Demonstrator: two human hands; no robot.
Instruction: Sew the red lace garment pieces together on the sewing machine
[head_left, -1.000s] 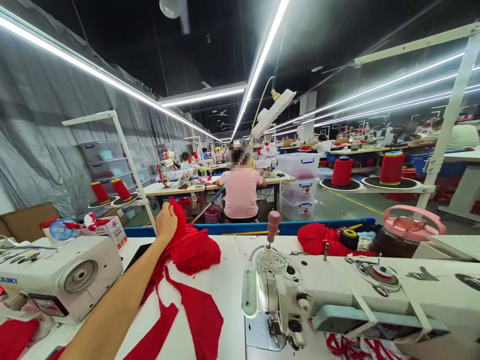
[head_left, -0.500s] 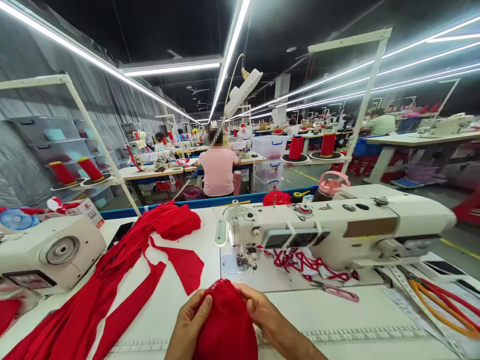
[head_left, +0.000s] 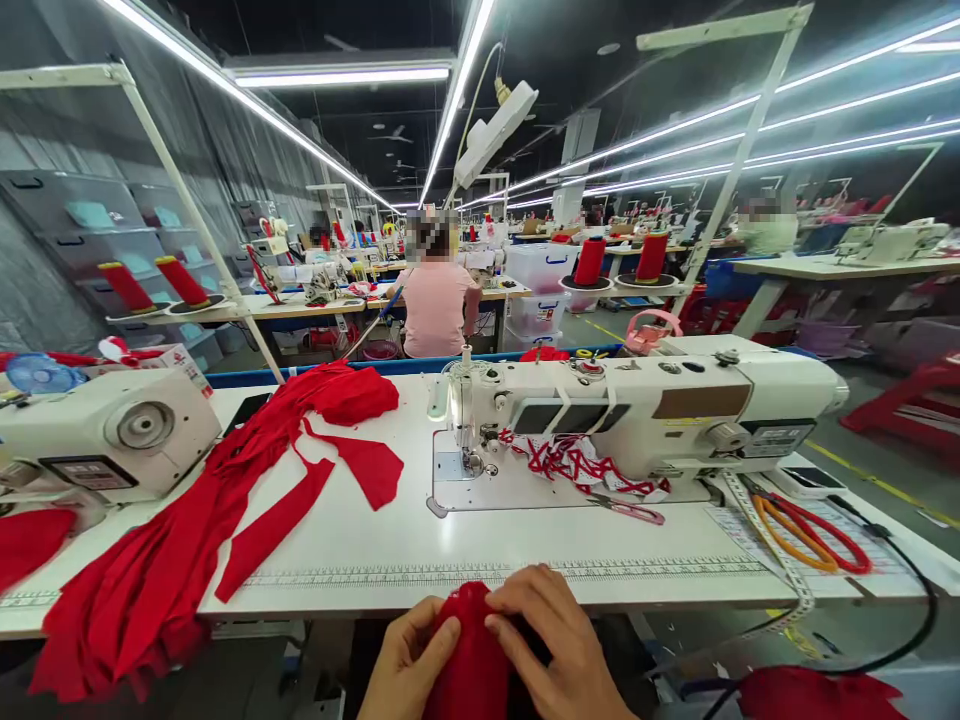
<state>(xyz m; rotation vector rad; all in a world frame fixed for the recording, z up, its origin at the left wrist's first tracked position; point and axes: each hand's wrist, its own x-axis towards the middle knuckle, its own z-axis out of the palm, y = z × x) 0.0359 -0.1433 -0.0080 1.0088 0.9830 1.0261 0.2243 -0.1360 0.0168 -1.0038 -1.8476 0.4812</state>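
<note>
Both hands, left (head_left: pixel 409 665) and right (head_left: pixel 559 650), grip a red cloth (head_left: pixel 472 660) bunched between them below the desk (head_left: pixel 450 545) edge, apparently at the lap, fingers seemingly working its top edge, facing the sewing machine (head_left: pixel 637 415).

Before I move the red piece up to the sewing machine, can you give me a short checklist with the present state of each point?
1. Both hands on the piece: left hand and right hand grip the red fabric piece. Ok.
2. Bare table in front of the needle area: ok.
3. Machine bed free: red-and-white trim and scissors lie beside the needle. Not ok.
4. Red fabric strips lie apart from the needle area: ok.
5. Needle threaded: cannot tell.
</note>
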